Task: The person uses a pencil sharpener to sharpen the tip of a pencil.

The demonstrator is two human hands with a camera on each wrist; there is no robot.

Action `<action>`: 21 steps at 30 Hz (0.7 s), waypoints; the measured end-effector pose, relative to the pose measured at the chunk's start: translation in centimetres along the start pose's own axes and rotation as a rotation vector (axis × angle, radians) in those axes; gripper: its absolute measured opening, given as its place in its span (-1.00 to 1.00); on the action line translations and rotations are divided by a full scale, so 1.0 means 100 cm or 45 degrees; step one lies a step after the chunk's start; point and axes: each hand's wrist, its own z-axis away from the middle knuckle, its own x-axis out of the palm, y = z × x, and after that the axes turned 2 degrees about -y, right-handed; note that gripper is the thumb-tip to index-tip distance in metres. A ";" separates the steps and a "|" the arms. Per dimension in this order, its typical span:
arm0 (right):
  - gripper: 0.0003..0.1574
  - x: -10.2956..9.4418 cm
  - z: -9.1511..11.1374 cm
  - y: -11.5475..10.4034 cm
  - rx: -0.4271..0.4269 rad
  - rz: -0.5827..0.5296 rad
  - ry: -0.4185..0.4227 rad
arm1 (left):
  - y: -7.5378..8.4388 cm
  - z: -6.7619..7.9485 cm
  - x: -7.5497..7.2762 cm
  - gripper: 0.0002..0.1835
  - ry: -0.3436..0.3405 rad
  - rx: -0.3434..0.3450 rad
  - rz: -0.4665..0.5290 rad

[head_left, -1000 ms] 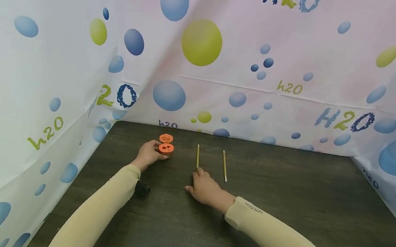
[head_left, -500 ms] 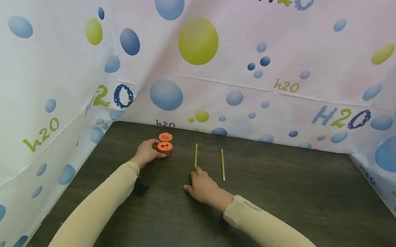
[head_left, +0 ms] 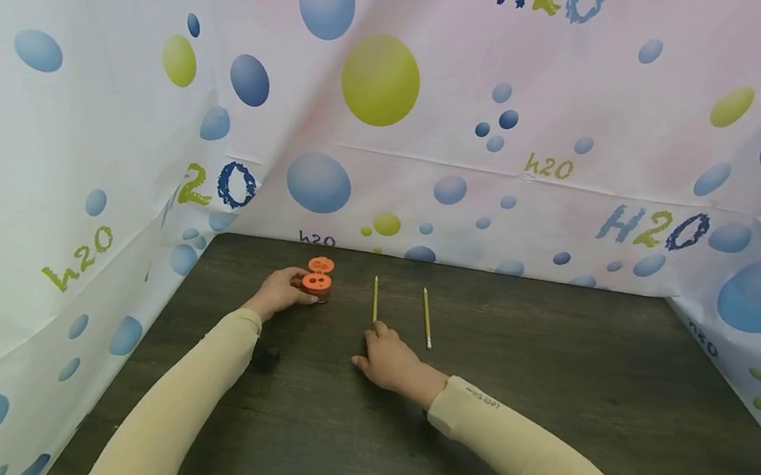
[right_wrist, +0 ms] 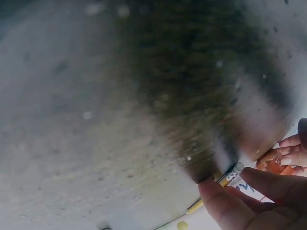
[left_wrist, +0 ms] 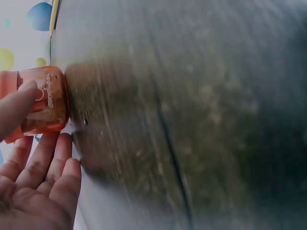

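Observation:
An orange pencil sharpener (head_left: 317,282) with two holes and its flip lid raised stands near the back of the dark table. My left hand (head_left: 277,293) grips it from the left, thumb on one side and fingers on the other. The left wrist view shows its see-through orange container (left_wrist: 53,103) with white lettering. To the right lies a yellow pencil (head_left: 376,297), tip pointing away. My right hand (head_left: 393,360) pinches its near end; the white eraser (right_wrist: 238,167) shows between thumb and finger in the right wrist view.
A second yellow pencil (head_left: 427,318) lies right of the first, roughly parallel, eraser end toward me. The dark table (head_left: 517,352) is bordered by a white bubble-printed sheet (head_left: 469,225) behind and at both sides. A small black object (head_left: 266,359) shows beside my left wrist.
The sharpener has turned slightly in my left hand, its raised lid now a little further right. My right hand stays at the near end of the first pencil.

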 end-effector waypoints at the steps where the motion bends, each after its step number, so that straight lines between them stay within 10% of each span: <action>1: -0.22 0.000 0.000 0.000 -0.003 -0.002 0.000 | 0.000 0.000 0.000 -0.26 -0.007 0.000 -0.001; 6: -0.23 0.001 0.001 0.004 -0.025 -0.056 0.015 | -0.001 0.007 -0.001 -0.18 -0.037 -0.003 -0.040; 21: -0.25 -0.005 0.004 0.021 -0.043 -0.102 0.085 | 0.003 0.039 0.002 0.03 -0.043 0.215 -0.727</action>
